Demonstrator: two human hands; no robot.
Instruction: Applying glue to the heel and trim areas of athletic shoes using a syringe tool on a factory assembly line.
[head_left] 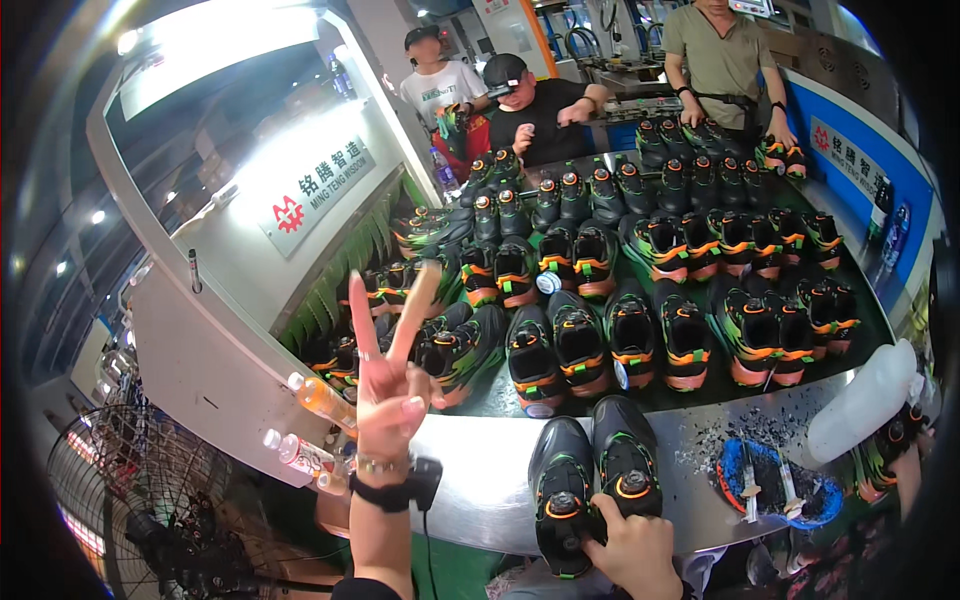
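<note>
My left hand [392, 392] is raised in front of the shoe rows. Its index and middle fingers are stretched apart in a V, the others are folded, and it holds nothing. A dark strap with a small black device and a cord is on that wrist. At the table's near edge stand two black sneakers with orange-ringed dials, a left one [562, 470] and a right one [624, 445]. My right hand [635, 545] is closed at the ankle end of the right sneaker, index finger on it and thumb towards the left sneaker. The palm hides part of the right sneaker.
Rows of similar sneakers [580, 335] cover the green belt [460, 398]. On the metal ledge [470, 470] lie dark scraps, a blue-rimmed pad [735, 470] with tools, and a white bottle [862, 400]. Drink bottles [322, 400] and a fan [130, 500] are left. Several people [545, 115] stand beyond.
</note>
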